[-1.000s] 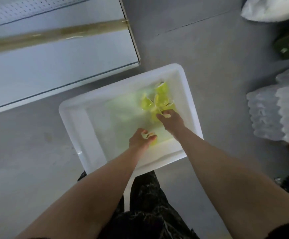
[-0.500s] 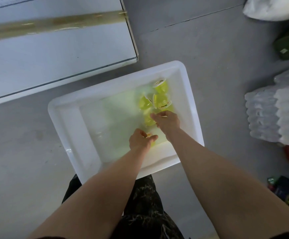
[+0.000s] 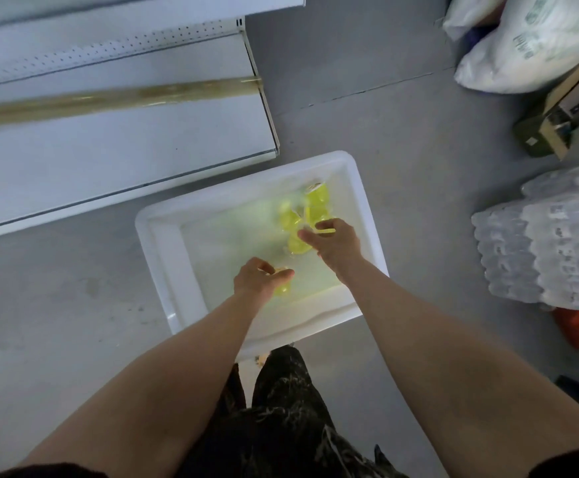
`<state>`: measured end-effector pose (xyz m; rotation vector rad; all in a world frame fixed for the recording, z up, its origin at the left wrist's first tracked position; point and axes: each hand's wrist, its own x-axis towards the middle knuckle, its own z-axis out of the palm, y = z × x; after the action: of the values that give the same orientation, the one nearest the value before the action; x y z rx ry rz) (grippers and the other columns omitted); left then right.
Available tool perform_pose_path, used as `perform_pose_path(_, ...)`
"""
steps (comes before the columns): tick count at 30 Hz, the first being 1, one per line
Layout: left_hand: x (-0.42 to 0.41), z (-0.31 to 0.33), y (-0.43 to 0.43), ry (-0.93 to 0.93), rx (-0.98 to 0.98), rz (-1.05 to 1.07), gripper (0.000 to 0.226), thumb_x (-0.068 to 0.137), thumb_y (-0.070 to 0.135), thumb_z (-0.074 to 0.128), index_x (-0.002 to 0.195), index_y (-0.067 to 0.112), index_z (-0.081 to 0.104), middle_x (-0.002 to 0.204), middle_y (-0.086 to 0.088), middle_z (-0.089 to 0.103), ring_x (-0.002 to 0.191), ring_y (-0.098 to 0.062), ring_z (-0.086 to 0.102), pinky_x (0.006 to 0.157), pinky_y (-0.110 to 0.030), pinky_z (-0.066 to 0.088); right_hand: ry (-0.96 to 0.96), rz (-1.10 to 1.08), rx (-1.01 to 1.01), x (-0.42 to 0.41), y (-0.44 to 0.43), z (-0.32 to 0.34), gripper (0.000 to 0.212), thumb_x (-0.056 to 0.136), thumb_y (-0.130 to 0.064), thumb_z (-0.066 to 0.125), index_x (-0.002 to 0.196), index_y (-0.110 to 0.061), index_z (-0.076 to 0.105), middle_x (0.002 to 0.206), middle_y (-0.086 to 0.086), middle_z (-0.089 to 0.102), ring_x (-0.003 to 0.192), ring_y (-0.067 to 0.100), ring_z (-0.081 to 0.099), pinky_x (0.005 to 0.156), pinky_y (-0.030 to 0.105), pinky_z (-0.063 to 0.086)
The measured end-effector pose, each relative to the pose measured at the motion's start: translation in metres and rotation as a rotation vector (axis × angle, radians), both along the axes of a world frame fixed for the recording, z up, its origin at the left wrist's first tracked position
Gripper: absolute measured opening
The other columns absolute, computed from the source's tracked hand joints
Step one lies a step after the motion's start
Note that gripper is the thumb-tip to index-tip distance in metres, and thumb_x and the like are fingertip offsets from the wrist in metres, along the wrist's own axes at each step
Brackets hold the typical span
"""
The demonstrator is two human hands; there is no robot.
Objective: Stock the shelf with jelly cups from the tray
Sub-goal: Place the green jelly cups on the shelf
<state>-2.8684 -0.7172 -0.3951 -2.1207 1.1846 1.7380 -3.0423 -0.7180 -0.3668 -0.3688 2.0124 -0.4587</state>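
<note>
Moved: right hand (image 3: 336,241) has come up a bit off the pile with a cup, and the view swung so more shelf (image 3: 108,150) shows.
Left hand (image 3: 257,276): over the tray's near end, thumb and fingers curled round the left cup (image 3: 283,288).
Right hand: fingertips pinching the right cup (image 3: 324,231) by its rim, just above the loose cups (image 3: 315,201).
Loose cups: yellow, bunched in the tray's far right corner, too blurry to count.
Tray (image 3: 164,236): white, on the grey floor in front of the person's legs.
Shelf: white, beyond the tray on the left, its corner near the far rim.
Off right: wrapped bottle packs (image 3: 550,243), white sacks (image 3: 522,46) further back.
</note>
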Motion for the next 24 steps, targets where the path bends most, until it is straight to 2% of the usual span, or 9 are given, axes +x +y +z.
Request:
perform_pose_path(2, 0.002, 0.024, -0.010, 0.029, -0.062, 0.013, 0.047, 0.060, 0.055, 0.086, 0.082, 0.022, 0.060, 0.089, 0.001, 0.068, 0.086, -0.023, 0.068, 0.086, -0.041, 0.055, 0.045, 0.062, -0.060, -0.003, -0.005, 0.029, 0.051, 0.067, -0.052, 0.083, 0.106, -0.026, 0.061, 0.097, -0.003, 0.069, 0.090, 0.015, 0.066, 0.072, 0.029, 0.052)
perform_pose_path(4, 0.003, 0.051, -0.022, 0.057, -0.139, 0.023, 0.046, 0.061, 0.055, 0.086, 0.080, 0.022, 0.060, 0.087, 0.001, 0.067, 0.085, -0.023, 0.067, 0.085, -0.041, 0.056, 0.081, 0.113, -0.130, -0.007, -0.012, 0.056, 0.051, 0.071, -0.048, 0.083, 0.110, -0.024, 0.060, 0.099, -0.002, 0.068, 0.091, 0.014, 0.065, 0.066, 0.024, 0.047)
perform_pose_path(10, 0.004, 0.148, -0.075, 0.114, -0.414, 0.029, 0.048, 0.060, 0.054, 0.087, 0.081, 0.022, 0.057, 0.090, 0.001, 0.068, 0.087, -0.024, 0.068, 0.080, -0.036, 0.054, 0.214, 0.242, -0.355, -0.019, -0.047, 0.148, 0.054, 0.067, -0.037, 0.086, 0.110, -0.021, 0.058, 0.097, 0.004, 0.067, 0.090, 0.019, 0.066, 0.083, 0.035, 0.054)
perform_pose_path(14, 0.004, 0.232, -0.109, 0.198, -0.598, 0.067, 0.049, 0.058, 0.051, 0.089, 0.083, 0.024, 0.056, 0.097, -0.002, 0.067, 0.089, -0.024, 0.067, 0.079, -0.037, 0.055, 0.297, 0.323, -0.502, -0.029, -0.075, 0.222, 0.057, 0.065, -0.034, 0.088, 0.111, -0.020, 0.058, 0.094, -0.003, 0.064, 0.093, 0.022, 0.067, 0.088, 0.042, 0.054)
perform_pose_path(16, 0.005, 0.274, -0.122, 0.261, -0.684, 0.107, 0.056, 0.052, 0.051, 0.090, 0.087, 0.022, 0.058, 0.099, -0.005, 0.067, 0.090, -0.024, 0.066, 0.080, -0.041, 0.057, 0.342, 0.359, -0.585, -0.031, -0.087, 0.263, 0.058, 0.065, -0.034, 0.089, 0.113, -0.020, 0.059, 0.092, -0.005, 0.064, 0.093, 0.019, 0.066, 0.088, 0.040, 0.053)
perform_pose_path(19, 0.008, 0.337, -0.139, 0.290, -0.815, 0.063, 0.055, 0.060, 0.041, 0.091, 0.097, 0.016, 0.059, 0.095, 0.000, 0.062, 0.087, -0.021, 0.062, 0.078, -0.036, 0.051, 0.392, 0.433, -0.726, -0.033, -0.099, 0.327, 0.058, 0.069, -0.033, 0.087, 0.117, -0.019, 0.058, 0.093, -0.007, 0.064, 0.093, 0.016, 0.065, 0.084, 0.032, 0.052)
perform_pose_path(21, 0.010, 0.378, -0.149, 0.312, -0.905, 0.036, 0.052, 0.064, 0.033, 0.090, 0.100, 0.013, 0.058, 0.092, 0.001, 0.057, 0.085, -0.019, 0.058, 0.073, -0.031, 0.047, 0.405, 0.466, -0.817, -0.032, -0.106, 0.366, 0.059, 0.070, -0.033, 0.087, 0.120, -0.021, 0.057, 0.097, -0.009, 0.062, 0.091, 0.013, 0.063, 0.082, 0.032, 0.053)
perform_pose_path(24, 0.015, 0.433, -0.163, 0.302, -1.014, -0.018, 0.051, 0.065, 0.028, 0.090, 0.100, 0.016, 0.056, 0.101, -0.001, 0.059, 0.091, -0.017, 0.057, 0.071, -0.027, 0.045, 0.397, 0.495, -0.941, -0.029, -0.117, 0.417, 0.061, 0.069, -0.032, 0.088, 0.121, -0.024, 0.057, 0.093, -0.016, 0.060, 0.089, 0.009, 0.062, 0.083, 0.033, 0.055)
